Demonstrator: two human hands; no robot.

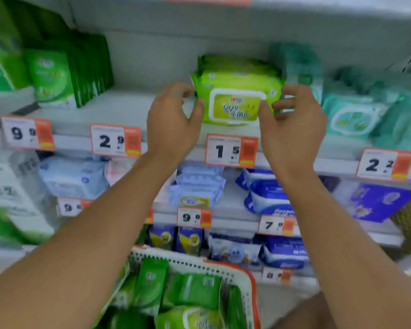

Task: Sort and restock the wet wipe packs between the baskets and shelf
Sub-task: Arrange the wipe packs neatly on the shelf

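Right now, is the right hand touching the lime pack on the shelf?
Touching. Head view: right hand thumb and fingers pinch the lime pack's right edge.

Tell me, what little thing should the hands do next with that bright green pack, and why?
Probably nudge the lime-green plastic wet wipe pack further back onto the grey shelf. The left hand and right hand bracket its two ends, and its front edge appears to sit at the shelf lip above the price tag.

Shelf point(128, 108) with lime wipe packs point(235, 100)
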